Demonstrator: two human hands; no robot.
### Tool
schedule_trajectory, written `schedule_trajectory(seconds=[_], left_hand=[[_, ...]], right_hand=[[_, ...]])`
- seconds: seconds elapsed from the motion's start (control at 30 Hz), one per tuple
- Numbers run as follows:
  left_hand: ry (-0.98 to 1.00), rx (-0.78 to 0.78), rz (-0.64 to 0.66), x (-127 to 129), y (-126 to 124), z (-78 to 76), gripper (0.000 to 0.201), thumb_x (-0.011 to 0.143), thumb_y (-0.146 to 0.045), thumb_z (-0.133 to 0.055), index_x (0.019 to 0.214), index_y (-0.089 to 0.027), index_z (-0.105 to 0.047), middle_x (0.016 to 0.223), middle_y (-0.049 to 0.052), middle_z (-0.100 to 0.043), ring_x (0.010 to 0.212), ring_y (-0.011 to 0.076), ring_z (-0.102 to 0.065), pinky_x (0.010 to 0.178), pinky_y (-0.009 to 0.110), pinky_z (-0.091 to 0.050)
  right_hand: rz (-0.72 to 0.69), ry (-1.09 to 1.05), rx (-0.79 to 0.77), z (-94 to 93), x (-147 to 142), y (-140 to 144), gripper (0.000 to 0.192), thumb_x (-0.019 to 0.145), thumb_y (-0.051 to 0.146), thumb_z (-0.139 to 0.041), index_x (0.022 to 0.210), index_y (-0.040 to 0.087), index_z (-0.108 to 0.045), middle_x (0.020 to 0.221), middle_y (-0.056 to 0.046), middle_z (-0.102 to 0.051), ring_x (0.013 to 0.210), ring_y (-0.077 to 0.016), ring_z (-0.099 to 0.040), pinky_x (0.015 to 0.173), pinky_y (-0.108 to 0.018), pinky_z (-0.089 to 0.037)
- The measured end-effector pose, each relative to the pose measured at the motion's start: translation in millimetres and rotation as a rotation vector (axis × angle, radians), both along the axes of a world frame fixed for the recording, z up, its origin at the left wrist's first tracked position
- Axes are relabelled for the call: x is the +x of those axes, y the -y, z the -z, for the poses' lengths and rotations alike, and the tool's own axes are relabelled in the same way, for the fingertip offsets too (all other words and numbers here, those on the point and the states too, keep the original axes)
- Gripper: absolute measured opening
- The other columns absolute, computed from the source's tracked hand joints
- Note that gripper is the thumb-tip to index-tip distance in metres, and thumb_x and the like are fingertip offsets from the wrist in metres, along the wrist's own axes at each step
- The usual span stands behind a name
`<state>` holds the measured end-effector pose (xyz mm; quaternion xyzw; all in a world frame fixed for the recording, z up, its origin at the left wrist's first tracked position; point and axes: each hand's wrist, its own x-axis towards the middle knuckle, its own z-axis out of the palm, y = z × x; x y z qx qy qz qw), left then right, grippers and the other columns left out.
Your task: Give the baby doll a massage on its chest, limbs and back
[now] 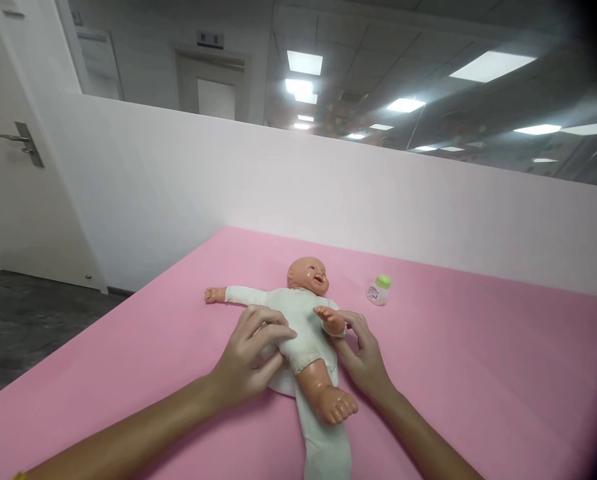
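A bald baby doll (301,320) in pale whitish-green clothing lies on its back, head away from me. One arm stretches out to the left, and the other bends up with its hand raised. Its bare foot (336,403) points toward me, while a loose, flat trouser leg (326,440) hangs below. My left hand (258,347) is curled round the doll's hip, fingers closed on the cloth at its side. My right hand (361,350) holds the doll's raised arm near the cuff between thumb and fingers. The tips of some fingers are hidden.
Beyond the doll, to the right, stands a small clear bottle (379,292) with a green cap. The pink table (458,373) meets a white low wall (328,187) at the back. A door (23,153) and dark floor (23,327) lie at the left.
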<state>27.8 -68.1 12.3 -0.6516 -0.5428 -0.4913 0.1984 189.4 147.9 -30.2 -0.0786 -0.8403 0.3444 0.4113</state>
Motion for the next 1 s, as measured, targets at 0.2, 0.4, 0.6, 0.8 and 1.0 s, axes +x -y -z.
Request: schedule_trajectory(seconds=[0.2, 0.4, 0.6, 0.8, 1.0], left_hand=[[-0.003, -0.005, -0.003, -0.4, 0.7, 1.2, 0.043, 0.086, 0.004, -0.050, 0.117, -0.023, -0.064, 0.111, 0.007, -0.061, 0.106, 0.0235, -0.055, 0.091, 0.040, -0.048], [-0.011, 0.002, -0.004, -0.4, 0.4, 0.2, 0.042, 0.088, 0.003, -0.050, 0.118, -0.023, -0.064, 0.112, 0.007, -0.061, 0.106, 0.0235, -0.055, 0.091, 0.040, -0.048], [0.017, -0.017, 0.002, 0.5, 2.7, 1.5, 0.038, 0.088, 0.003, -0.050, 0.111, -0.022, -0.064, 0.111, 0.007, -0.060, 0.106, 0.0236, -0.054, 0.091, 0.040, -0.047], [0.051, -0.015, 0.007, -2.0, 3.1, -0.6, 0.036, 0.087, 0.002, -0.049, 0.111, -0.022, -0.063, 0.110, 0.007, -0.059, 0.104, 0.0236, -0.055, 0.089, 0.040, -0.048], [0.006, -0.011, 0.002, -1.8, 2.4, 0.1, 0.038, 0.090, 0.001, -0.050, 0.116, -0.022, -0.063, 0.111, 0.008, -0.061, 0.106, 0.0237, -0.055, 0.090, 0.039, -0.049]], right_hand=[[-0.033, -0.002, 0.067, 3.5, -0.5, -1.8, 0.027, 0.098, 0.028, -0.060, 0.124, 0.031, -0.067, 0.124, -0.008, -0.068, 0.122, -0.0308, -0.058, 0.104, -0.053, -0.050], [0.001, 0.008, -0.055, 0.7, 0.3, 0.2, 0.028, 0.100, 0.032, -0.057, 0.127, 0.029, -0.065, 0.127, -0.008, -0.068, 0.120, -0.0296, -0.060, 0.100, -0.049, -0.052], [-0.052, -0.006, 0.038, 1.6, -0.2, -0.6, 0.026, 0.096, 0.028, -0.061, 0.121, 0.030, -0.068, 0.124, -0.008, -0.068, 0.121, -0.0311, -0.059, 0.104, -0.053, -0.050], [-0.008, -0.007, -0.101, 1.6, -1.4, 0.7, 0.027, 0.099, 0.032, -0.058, 0.125, 0.027, -0.066, 0.125, -0.010, -0.069, 0.117, -0.0301, -0.062, 0.097, -0.048, -0.054], [-0.037, -0.025, 0.029, 4.5, -3.0, -2.3, 0.026, 0.096, 0.029, -0.061, 0.121, 0.030, -0.068, 0.122, -0.008, -0.069, 0.119, -0.0310, -0.060, 0.101, -0.051, -0.053]])
